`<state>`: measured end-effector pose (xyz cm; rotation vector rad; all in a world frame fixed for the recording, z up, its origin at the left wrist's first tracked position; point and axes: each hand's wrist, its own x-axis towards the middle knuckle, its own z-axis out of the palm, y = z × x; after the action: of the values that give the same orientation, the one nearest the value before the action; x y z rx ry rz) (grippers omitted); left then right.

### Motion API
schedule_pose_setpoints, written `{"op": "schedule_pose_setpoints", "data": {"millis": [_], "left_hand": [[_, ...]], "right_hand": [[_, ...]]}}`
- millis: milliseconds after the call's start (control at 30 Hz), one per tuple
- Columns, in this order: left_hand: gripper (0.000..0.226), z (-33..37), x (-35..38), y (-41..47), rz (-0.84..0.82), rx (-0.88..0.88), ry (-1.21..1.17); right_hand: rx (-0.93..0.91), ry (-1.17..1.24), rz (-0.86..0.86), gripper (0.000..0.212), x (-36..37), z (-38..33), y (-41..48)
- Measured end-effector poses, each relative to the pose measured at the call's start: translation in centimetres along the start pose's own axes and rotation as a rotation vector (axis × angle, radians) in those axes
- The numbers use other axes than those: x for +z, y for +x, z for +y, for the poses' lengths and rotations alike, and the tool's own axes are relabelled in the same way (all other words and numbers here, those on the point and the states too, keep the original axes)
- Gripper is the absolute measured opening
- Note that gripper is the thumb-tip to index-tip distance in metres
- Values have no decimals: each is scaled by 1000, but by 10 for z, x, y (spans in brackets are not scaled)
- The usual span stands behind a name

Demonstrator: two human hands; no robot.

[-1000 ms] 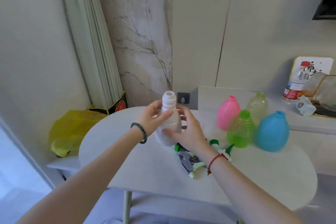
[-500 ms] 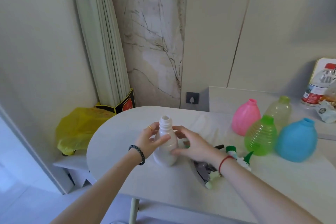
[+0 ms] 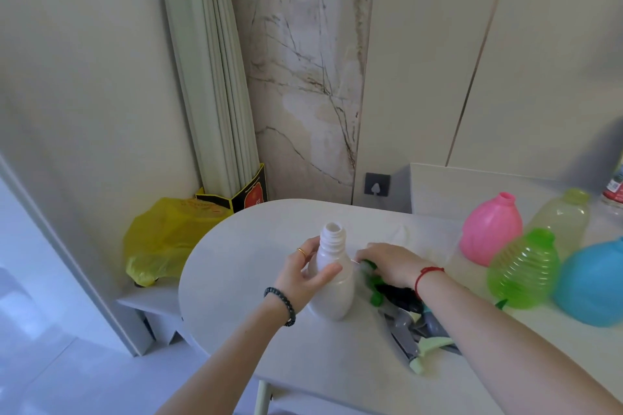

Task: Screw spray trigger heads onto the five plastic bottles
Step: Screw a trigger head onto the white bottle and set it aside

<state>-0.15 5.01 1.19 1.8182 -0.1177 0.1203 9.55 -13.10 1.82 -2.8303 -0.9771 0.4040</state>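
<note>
A white bottle (image 3: pixel 333 293) with a bare threaded neck stands upright on the pale oval table (image 3: pixel 236 266). My left hand (image 3: pixel 305 274) grips its neck and shoulder. Just right of the bottle, my right hand (image 3: pixel 391 263) is closed over a green and white spray trigger head (image 3: pixel 371 280). More trigger heads (image 3: pixel 414 327) lie in a heap under my right forearm, partly hidden. Further right stand a pink bottle (image 3: pixel 490 232), a pale yellow-green bottle (image 3: pixel 563 219), a bright green ribbed bottle (image 3: pixel 522 274) and a blue bottle (image 3: pixel 593 283), all uncapped.
A raised ledge (image 3: pixel 488 185) runs behind the table at the right, with a labelled water bottle (image 3: pixel 615 189) at the frame edge. A yellow plastic bag (image 3: pixel 161 239) sits on a low shelf left of the table. Folded curtains (image 3: pixel 212 77) hang in the corner.
My right hand has left the white bottle and dropped onto a green trigger head beside it. My left hand keeps the bottle upright. The view has swung left.
</note>
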Motion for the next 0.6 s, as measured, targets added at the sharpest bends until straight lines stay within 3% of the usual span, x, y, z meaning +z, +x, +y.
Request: {"op": "schedule_pose_setpoints", "data": {"millis": [100,200,333,433,600], "left_hand": [[35,1,0,0,-5,3,-16],[34,0,1,-1,-3,0,-33],[34,1,1,-1,-6,-13,-31],[34,4,1,-2,-6,-18,-24],[36,5,1,-3,-15,-17,12]], "right_hand": [[-25,94,172,29,-11,1,-4],[-61,364,493,28,-56,-10,-15],[-169,992,798,16,-140,-40,-46],[-318,1368,706,14,-183,-61,-72],[-320,1429,565,14,-184,-88,-83]]}}
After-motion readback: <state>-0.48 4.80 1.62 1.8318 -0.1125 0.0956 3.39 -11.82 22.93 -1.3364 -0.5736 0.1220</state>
